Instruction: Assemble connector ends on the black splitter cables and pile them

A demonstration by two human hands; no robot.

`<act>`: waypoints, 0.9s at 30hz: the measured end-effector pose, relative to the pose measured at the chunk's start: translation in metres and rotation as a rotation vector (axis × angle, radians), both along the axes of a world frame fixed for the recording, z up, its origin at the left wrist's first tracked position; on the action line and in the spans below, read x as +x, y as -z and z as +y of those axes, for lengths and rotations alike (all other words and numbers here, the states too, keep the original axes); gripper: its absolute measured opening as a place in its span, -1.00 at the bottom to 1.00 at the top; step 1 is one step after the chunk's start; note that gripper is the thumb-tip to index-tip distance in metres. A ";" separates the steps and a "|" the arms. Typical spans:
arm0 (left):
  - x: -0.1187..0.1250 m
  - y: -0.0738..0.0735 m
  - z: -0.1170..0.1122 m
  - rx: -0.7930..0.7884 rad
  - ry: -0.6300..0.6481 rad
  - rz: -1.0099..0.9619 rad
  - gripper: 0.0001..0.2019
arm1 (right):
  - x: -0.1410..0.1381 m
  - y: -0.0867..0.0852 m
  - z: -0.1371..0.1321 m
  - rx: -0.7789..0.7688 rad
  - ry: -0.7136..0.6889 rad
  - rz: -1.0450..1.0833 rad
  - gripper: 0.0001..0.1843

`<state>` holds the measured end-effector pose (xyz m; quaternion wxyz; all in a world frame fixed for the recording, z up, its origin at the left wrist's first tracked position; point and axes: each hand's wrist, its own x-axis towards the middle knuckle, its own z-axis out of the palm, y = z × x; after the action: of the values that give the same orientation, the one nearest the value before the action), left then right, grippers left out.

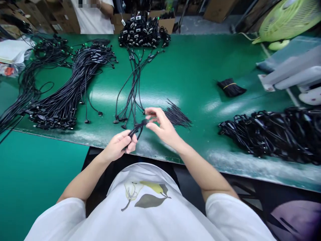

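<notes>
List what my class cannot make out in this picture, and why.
Head view: part of the black cable inside the left hand; that hand covers it.
Head view: whether the right hand grips it; motion blur.
Head view: how many cables are in the far cable pile; they overlap.
Head view: the rest of the yellow-green fan; cut off by the picture's edge.

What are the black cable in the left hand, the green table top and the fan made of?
The black cable looks like soft plastic or rubber, satin: it bends into loops. The green table top may be smooth plastic or paint, glossy because it reflects light. The fan seems hard plastic, smooth, with thin, moulded-looking ribs.
</notes>
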<state>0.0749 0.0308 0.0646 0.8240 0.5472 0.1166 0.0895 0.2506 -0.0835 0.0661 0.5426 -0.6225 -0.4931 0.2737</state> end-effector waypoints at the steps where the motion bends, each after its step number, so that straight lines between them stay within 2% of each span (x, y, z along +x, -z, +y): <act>1: 0.002 0.000 0.000 -0.066 -0.051 -0.010 -0.69 | -0.007 0.010 0.003 0.012 0.017 0.166 -0.63; 3: 0.007 0.001 -0.003 -0.141 -0.111 0.010 -0.67 | -0.024 0.027 0.008 0.007 0.003 0.523 -0.54; 5: 0.010 0.003 -0.007 -0.138 -0.098 0.059 -0.62 | -0.035 0.033 0.010 0.010 0.031 0.826 -0.51; 8: 0.006 0.006 -0.013 -0.122 -0.060 0.105 -0.57 | -0.038 0.026 0.006 0.034 0.076 1.057 -0.48; 11: -0.002 0.011 -0.019 -0.167 -0.080 0.108 -0.58 | -0.036 0.012 0.001 0.018 -0.058 1.176 -0.52; 12: -0.003 0.014 -0.021 -0.134 -0.101 0.105 -0.58 | -0.038 0.009 0.001 0.035 -0.087 1.192 -0.55; 14: -0.004 0.021 -0.025 0.053 -0.174 0.110 -0.58 | -0.046 0.007 0.003 0.125 -0.052 1.155 -0.58; 17: 0.002 0.035 -0.029 0.434 -0.296 0.190 -0.62 | -0.063 0.011 0.012 0.249 0.136 1.016 -0.60; 19: 0.009 0.044 -0.033 0.592 -0.323 0.249 -0.66 | -0.071 0.016 0.020 0.264 0.257 0.936 -0.58; 23: 0.021 0.054 -0.043 0.667 -0.315 0.174 -0.73 | -0.066 0.020 0.027 0.268 0.343 0.901 -0.61; 27: 0.021 0.047 -0.041 0.602 -0.352 0.121 -0.84 | -0.051 0.012 0.026 0.305 0.239 0.929 -0.68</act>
<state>0.0960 -0.0102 0.0178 0.5892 0.7413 0.2264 0.2281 0.1995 -0.0570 0.0546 0.8171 -0.4007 -0.1592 0.3825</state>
